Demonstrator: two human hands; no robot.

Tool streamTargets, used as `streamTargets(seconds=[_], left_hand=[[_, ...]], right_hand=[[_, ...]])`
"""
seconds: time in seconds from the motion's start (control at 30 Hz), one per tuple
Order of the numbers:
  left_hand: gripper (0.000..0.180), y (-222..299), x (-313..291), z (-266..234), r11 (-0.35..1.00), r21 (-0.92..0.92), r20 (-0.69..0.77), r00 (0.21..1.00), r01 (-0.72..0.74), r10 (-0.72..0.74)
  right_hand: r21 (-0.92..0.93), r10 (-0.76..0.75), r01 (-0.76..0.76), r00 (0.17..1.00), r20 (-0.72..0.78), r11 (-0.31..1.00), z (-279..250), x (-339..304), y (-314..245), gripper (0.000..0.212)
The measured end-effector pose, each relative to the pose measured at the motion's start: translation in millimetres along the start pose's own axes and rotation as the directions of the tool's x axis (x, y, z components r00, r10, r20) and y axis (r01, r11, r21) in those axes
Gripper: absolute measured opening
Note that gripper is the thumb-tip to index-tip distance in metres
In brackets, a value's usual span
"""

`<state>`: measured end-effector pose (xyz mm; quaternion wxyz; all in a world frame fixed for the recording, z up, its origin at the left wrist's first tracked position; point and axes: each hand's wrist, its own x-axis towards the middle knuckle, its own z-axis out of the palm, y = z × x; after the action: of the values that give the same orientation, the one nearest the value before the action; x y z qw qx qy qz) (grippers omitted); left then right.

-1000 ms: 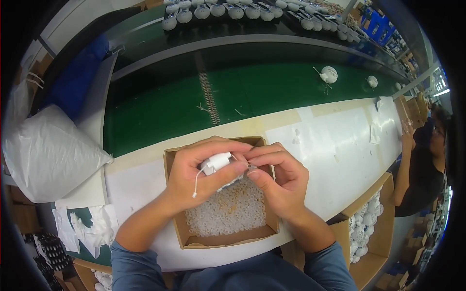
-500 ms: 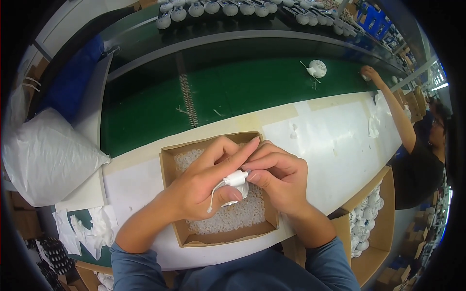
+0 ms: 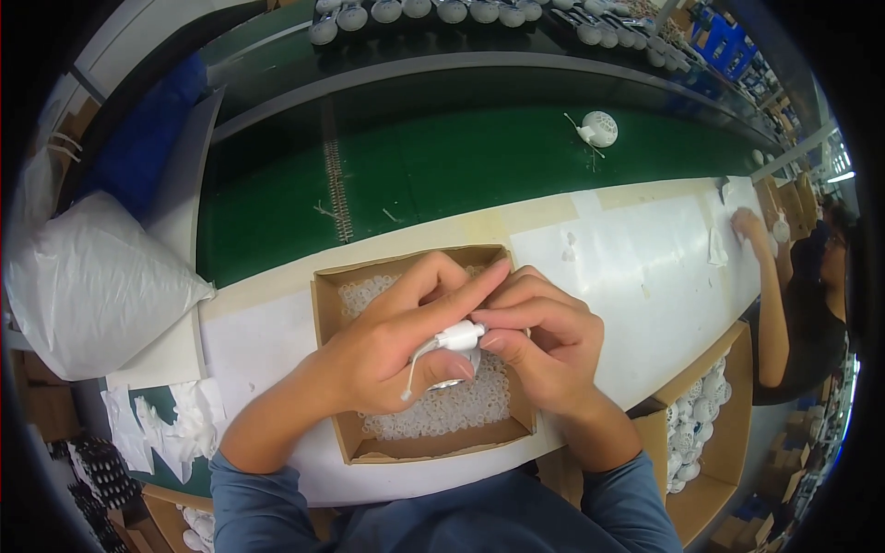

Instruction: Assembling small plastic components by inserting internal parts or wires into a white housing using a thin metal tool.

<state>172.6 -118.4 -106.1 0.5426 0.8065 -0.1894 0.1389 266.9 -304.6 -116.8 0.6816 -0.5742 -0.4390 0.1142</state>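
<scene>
My left hand (image 3: 380, 355) is closed around a white plastic part (image 3: 457, 337), its narrow neck pointing right and a round body partly hidden under the fingers. A short white cord (image 3: 411, 373) hangs from the part, beside my left thumb. At the tip of the neck, my right hand (image 3: 553, 355) pinches with thumb and forefinger. Whatever small piece lies between those fingertips is too hidden to name. Both hands are above an open cardboard box (image 3: 433, 450) of small clear plastic rings (image 3: 452, 417).
Beyond the white table (image 3: 636, 267) runs a green conveyor belt (image 3: 461, 166) carrying a round white part (image 3: 599, 129). A large cardboard box (image 3: 737, 433) at right holds white balls. A white plastic bag (image 3: 101, 290) sits at left. A co-worker's hand (image 3: 749, 226) is at the table's far right.
My hands keep the same grip, with only slight finger movement at the neck's tip. The co-worker's hand has moved from the belt back to the table. The belt's seam has shifted left.
</scene>
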Motion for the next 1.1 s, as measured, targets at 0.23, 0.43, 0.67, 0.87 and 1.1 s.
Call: streamTargets(seconds=[0.23, 0.43, 0.67, 0.87, 1.1], left_hand=[[0.08, 8.6, -4.7, -1.9, 0.755, -0.521, 0.226, 0.917, 0.398, -0.327], [0.062, 8.9, -2.8, -3.7, 0.477, -0.653, 0.402, 0.803, 0.589, -0.44], [0.059, -1.0, -4.4, 4.2, 0.901, -0.239, 0.147, 0.93, 0.363, -0.336], [0.068, -6.6, 4.3, -39.0, 0.633, -0.654, 0.062, 0.864, 0.414, -0.5], [0.076, 3.4, 9.2, -36.2, 0.618, -0.755, -0.177, 0.838, 0.221, -0.516]], right_hand=[[-0.474, -0.398, 0.389, 0.913, 0.087, 0.79, -1.5, 5.6, -5.4, 0.025], [-0.629, -0.475, 0.475, 0.86, 0.184, 0.616, -6.4, 6.3, -3.4, 0.026], [-0.616, -0.375, 0.436, 0.897, 0.236, 0.657, -11.2, 10.3, 1.3, 0.027], [-0.569, -0.024, 0.13, 0.982, 0.189, 0.812, 1.5, 9.0, 3.6, 0.03], [-0.789, 0.305, 0.382, 0.771, 0.559, 0.482, 31.4, -18.2, -7.7, 0.017]])
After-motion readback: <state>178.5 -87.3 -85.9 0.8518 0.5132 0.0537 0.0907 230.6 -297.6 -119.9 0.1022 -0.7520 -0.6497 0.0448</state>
